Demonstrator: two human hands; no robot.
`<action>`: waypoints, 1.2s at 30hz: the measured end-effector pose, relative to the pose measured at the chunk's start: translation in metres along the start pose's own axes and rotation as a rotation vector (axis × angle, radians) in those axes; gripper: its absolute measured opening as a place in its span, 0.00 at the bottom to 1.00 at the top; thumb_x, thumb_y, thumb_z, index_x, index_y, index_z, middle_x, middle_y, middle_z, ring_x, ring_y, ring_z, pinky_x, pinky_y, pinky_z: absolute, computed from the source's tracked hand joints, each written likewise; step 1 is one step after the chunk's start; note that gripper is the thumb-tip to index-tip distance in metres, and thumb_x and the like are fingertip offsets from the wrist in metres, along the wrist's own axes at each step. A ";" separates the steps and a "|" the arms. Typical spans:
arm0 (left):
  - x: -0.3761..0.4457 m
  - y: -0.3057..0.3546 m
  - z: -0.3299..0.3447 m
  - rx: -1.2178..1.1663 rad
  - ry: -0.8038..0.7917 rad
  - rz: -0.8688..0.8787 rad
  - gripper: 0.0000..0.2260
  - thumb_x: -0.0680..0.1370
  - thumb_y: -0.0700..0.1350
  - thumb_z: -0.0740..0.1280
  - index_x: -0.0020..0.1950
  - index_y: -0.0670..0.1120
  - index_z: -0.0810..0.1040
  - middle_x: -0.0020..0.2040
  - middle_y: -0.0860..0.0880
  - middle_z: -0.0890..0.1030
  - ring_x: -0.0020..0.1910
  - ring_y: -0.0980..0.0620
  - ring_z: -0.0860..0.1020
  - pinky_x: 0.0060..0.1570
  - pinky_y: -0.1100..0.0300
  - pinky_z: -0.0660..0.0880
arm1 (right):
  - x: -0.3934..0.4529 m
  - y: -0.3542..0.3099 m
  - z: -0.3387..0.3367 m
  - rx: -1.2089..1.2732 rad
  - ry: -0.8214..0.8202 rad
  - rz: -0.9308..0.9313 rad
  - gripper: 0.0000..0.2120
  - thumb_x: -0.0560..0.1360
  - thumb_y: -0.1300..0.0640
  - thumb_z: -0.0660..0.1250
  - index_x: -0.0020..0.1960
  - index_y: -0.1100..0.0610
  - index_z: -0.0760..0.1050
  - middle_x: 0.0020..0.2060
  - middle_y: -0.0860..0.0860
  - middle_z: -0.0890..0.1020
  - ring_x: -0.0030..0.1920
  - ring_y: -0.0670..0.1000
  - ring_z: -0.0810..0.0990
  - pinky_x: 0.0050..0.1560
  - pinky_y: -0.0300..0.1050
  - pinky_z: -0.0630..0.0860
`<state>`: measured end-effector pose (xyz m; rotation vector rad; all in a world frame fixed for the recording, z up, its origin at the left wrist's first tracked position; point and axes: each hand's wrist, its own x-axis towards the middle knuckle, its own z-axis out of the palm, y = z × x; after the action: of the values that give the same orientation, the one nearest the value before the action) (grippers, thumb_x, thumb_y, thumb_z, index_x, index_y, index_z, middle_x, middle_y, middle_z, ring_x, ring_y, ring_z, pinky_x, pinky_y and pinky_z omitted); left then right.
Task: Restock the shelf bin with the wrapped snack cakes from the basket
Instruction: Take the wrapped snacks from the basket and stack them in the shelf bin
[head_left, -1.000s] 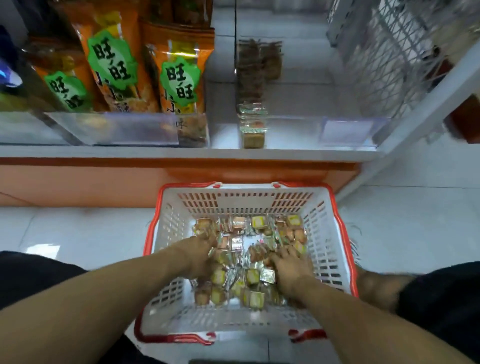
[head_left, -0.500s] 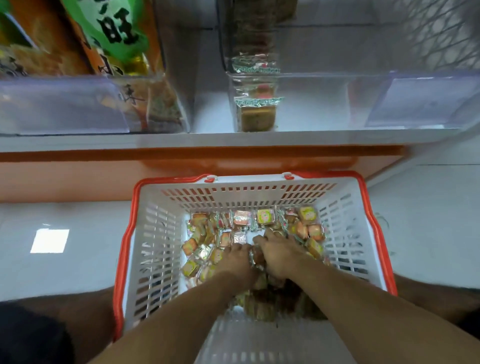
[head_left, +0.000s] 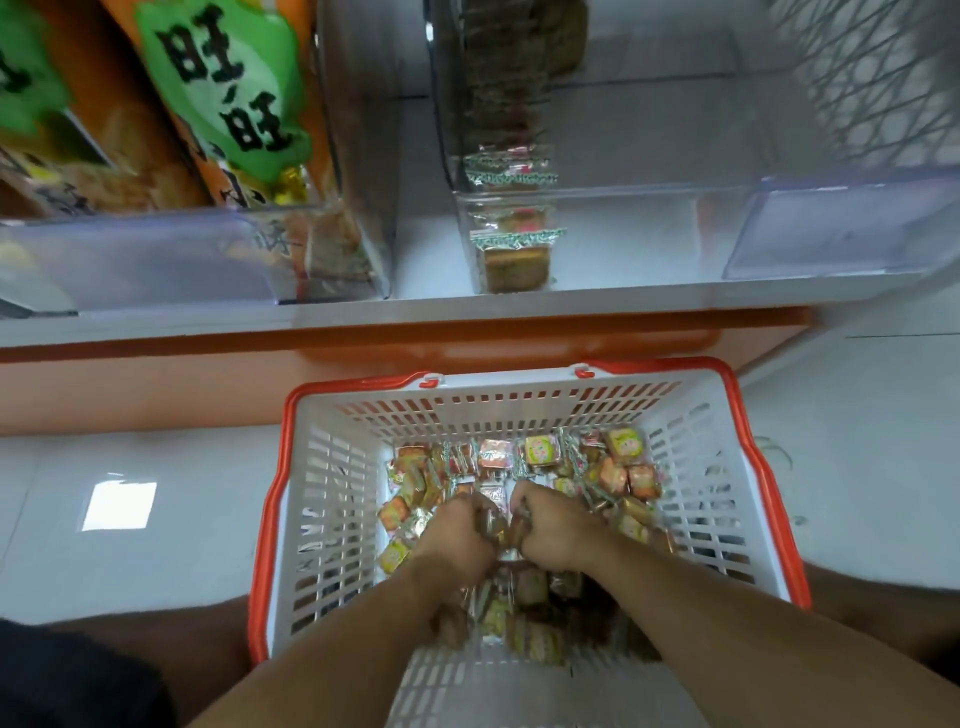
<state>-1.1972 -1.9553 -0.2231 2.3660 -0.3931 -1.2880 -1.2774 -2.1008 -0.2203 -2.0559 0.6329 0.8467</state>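
Both hands are down inside the white slotted plastic basket with the orange rim (head_left: 332, 499), which sits on the pale tiled floor (head_left: 130, 561) in front of the shelf. The left hand (head_left: 457, 535) and the right hand (head_left: 558, 530) sit knuckle to knuckle in the middle of the pile of small square wrapped snack cakes (head_left: 540, 452) — yellow, orange and pink faces in clear crimped film. Each grip is curled closed, fingers bunched round several cakes at once; a few wrappers show between the two fists. More cakes lie loose around and beneath the forearms, most toward the basket's far wall.

Above, on the white shelf with an orange base panel (head_left: 519, 312), stands the clear plastic shelf bin (head_left: 649, 234). A single row of the same cakes runs along its left wall — the remainder of the bin's floor is bare. To its left, another clear bin (head_left: 156, 260) holds orange snack bags with green labels (head_left: 223, 88).
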 end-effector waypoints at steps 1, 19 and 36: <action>-0.003 0.002 -0.010 -0.107 -0.030 -0.018 0.14 0.74 0.32 0.68 0.53 0.49 0.82 0.45 0.46 0.85 0.39 0.50 0.84 0.39 0.55 0.82 | -0.005 -0.006 -0.011 0.025 -0.029 0.008 0.11 0.73 0.57 0.66 0.53 0.47 0.69 0.41 0.49 0.78 0.39 0.49 0.76 0.32 0.43 0.66; -0.185 0.176 -0.205 -0.650 -0.462 0.309 0.11 0.74 0.45 0.64 0.36 0.49 0.85 0.29 0.52 0.78 0.24 0.55 0.76 0.27 0.61 0.73 | -0.280 -0.171 -0.228 0.085 -0.024 -0.454 0.18 0.71 0.70 0.72 0.58 0.55 0.78 0.37 0.44 0.82 0.34 0.42 0.78 0.36 0.36 0.74; -0.203 0.211 -0.219 -0.740 -0.236 0.431 0.07 0.71 0.53 0.70 0.42 0.52 0.84 0.36 0.49 0.81 0.33 0.50 0.81 0.29 0.60 0.73 | -0.266 -0.160 -0.242 0.700 0.556 -0.772 0.35 0.66 0.77 0.75 0.65 0.49 0.74 0.60 0.47 0.84 0.58 0.48 0.84 0.54 0.38 0.80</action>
<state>-1.1300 -2.0029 0.1329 1.4320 -0.3815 -1.2247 -1.2580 -2.1757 0.1657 -1.6340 0.2897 -0.3723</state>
